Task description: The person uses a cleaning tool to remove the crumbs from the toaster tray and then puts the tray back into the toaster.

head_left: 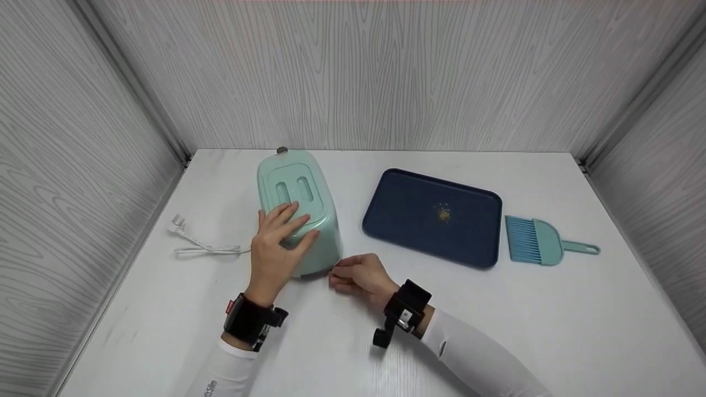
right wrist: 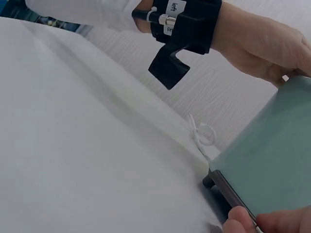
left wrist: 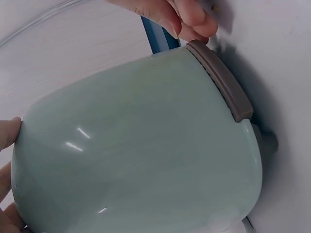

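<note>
A mint-green toaster (head_left: 328, 248) stands on the left half of the table, a lid with two recesses on its top. My left hand (head_left: 271, 245) rests on the toaster's near top edge with its fingers spread. At the base of the toaster's near end, my right hand (head_left: 361, 275) pinches what looks like the edge of the crumb tray, beside a brown strip (left wrist: 221, 80). In the right wrist view the right fingertips (right wrist: 240, 218) meet at that strip; a thin pale edge shows between them. Most of the piece in their pinch is hidden.
A dark blue tray (head_left: 408, 215) lies right of the toaster, bearing a small heap of yellowish crumbs (head_left: 443, 213). Farther right is a teal brush (head_left: 547, 242) with its handle pointing right. The toaster's white cord and plug (head_left: 207, 250) lie on the left. Walls enclose the table's back and sides.
</note>
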`<state>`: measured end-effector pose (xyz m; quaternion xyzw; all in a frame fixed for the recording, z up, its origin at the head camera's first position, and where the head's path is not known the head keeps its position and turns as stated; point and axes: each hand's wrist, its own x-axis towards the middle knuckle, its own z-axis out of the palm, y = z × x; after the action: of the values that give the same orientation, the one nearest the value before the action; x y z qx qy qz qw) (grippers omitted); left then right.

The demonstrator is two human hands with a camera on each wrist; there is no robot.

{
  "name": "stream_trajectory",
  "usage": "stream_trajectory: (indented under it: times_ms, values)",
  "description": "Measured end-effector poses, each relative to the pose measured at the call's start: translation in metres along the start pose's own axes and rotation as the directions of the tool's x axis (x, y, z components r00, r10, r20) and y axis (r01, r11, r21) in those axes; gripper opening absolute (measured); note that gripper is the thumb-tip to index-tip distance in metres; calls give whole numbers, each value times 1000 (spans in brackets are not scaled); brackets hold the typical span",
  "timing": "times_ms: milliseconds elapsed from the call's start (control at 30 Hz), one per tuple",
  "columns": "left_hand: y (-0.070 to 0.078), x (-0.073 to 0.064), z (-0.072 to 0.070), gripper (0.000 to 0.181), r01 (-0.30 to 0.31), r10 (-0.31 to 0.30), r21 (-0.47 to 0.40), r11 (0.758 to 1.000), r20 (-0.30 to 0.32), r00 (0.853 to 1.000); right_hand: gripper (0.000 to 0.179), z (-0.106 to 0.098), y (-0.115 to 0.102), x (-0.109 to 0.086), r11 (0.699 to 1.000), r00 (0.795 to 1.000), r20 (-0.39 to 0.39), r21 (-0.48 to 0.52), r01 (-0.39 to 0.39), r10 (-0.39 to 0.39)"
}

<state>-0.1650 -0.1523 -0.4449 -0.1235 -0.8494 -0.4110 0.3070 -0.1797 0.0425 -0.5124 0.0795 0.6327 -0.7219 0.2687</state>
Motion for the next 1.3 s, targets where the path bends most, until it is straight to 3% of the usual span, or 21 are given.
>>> stream_trajectory:
  times_ms: [167,333,733,967,1167,1300]
  values:
    - [-1,0,0,36,-10,10,-8,1000,-1,1000,62,-2,-4,2,999,1000,-8,-46,23,-23]
    - [-1,0,-1,37,2,-2,-6,1000,8,1000,67,0,-5,7,992,998,-4,-106,64,-64]
    - [-1,1,0,38,13,-13,-16,1000,12,1000,54,-1,-7,12,957,989,24,-251,148,-147]
    - [1,1,-1,37,18,-18,-15,1000,8,1000,44,-2,-7,14,908,974,28,-355,222,-227]
    - [1,0,-1,36,13,-13,-15,1000,-9,1000,40,-4,-4,16,852,947,72,-419,313,-313]
    - [0,1,0,36,8,-8,-7,1000,-10,1000,39,-5,0,16,855,941,70,-398,331,-331]
